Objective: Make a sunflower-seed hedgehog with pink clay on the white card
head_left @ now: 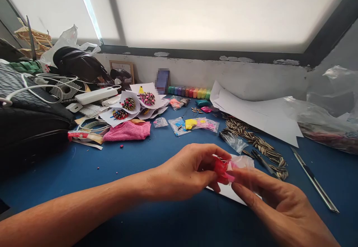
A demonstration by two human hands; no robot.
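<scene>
Over the near middle of the table, my left hand (pixel 187 172) closes its thumb and fingers around a small lump of red and pink modelling clay (pixel 221 168). A clear plastic bag (pixel 244 162) spreads from the clay over the fingers of my right hand (pixel 275 198). The right thumb and forefinger are pinched together at the clay's pink edge, on the bag. Under both hands lies a sheet of white paper (pixel 231 193), partly covered by them. How much clay sits inside the bag is hidden by my fingers.
Sunflower seeds (pixel 260 144) lie beyond my right hand, with a utility knife (pixel 314 180) to their right. Clay bags (pixel 201 124), a pink cloth (pixel 127 130) and seed-spiked clay hedgehogs (pixel 147 97) on paper are farther back. A black bag (pixel 30 127) fills the left side.
</scene>
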